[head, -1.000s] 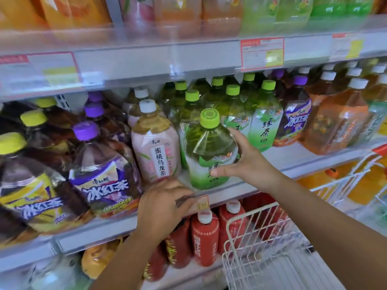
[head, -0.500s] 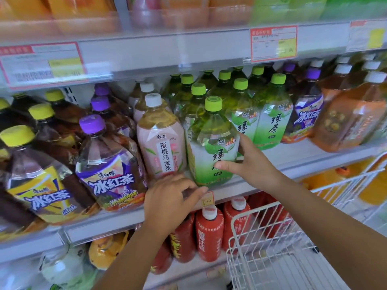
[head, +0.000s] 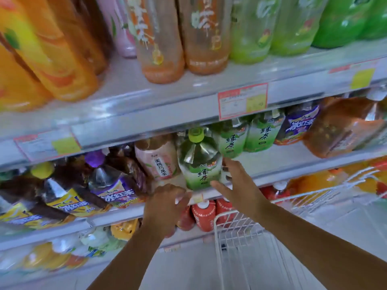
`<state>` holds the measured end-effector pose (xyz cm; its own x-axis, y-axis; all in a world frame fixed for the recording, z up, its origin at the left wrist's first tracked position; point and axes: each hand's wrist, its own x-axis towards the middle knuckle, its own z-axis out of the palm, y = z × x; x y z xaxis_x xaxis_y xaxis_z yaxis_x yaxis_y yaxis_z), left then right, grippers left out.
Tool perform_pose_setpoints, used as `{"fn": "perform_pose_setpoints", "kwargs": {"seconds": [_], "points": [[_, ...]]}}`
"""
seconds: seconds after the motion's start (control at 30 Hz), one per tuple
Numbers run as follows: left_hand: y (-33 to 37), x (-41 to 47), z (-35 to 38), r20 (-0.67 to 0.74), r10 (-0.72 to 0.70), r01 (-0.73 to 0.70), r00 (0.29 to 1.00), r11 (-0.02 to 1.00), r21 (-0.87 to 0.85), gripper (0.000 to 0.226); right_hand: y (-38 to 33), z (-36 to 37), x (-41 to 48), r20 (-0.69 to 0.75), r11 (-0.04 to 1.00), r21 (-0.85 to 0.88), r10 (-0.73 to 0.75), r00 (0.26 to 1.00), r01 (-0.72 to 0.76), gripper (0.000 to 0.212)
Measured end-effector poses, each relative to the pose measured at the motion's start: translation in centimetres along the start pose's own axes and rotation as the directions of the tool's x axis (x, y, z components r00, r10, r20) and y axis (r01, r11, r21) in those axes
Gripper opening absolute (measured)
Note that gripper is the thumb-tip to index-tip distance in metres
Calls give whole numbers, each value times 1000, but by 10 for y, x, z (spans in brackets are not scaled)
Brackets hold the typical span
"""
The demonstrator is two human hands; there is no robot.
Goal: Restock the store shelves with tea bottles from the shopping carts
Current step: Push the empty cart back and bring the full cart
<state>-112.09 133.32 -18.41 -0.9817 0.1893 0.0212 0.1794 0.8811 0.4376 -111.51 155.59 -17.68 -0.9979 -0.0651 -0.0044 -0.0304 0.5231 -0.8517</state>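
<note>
1. The green tea bottle stands at the front of the middle shelf, touching the right grip on that grip's left side. The right grip is clearly the nearer one.
2. The right grip is spread wide with fairly straight fingers. The thumb lies across the low front of the label and the fingers lie along the bottle's right flank, which looks more like steadying than clamping.
3. The left grip sits below and left of the bottle, fingers curled over the shelf edge, apart from the bottle.
4. The bottle is upright, long axis vertical. Its lime cap points up and its label faces the person.
5. My read is that only a small nudge away from the right grip remains. The peach oolong bottle stands just beside the green tea bottle, on its far side from that grip. More green tea bottles stand just past the fingertips, so room is tight.
6. The white wire shopping cart waits below the right forearm.
</note>
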Motion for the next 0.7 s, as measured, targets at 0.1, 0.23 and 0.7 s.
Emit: {"fn": "perform_pose_setpoints", "kwargs": {"seconds": [0.1,0.23,0.7], "points": [[32,-31,-27,26,-117,116,993,993,12,41,-12,-37,-53,-8,992,-86,92,996,-93,68],[88,-92,-60,257,-134,157,957,985,-68,52,-47,-99,-151,20,924,-241,312,950,-298,61],[330,-239,-93,557,-104,213,824,968,-133,53,-70,-298,-337,237,784,-472,553,799,-403,49]]}}
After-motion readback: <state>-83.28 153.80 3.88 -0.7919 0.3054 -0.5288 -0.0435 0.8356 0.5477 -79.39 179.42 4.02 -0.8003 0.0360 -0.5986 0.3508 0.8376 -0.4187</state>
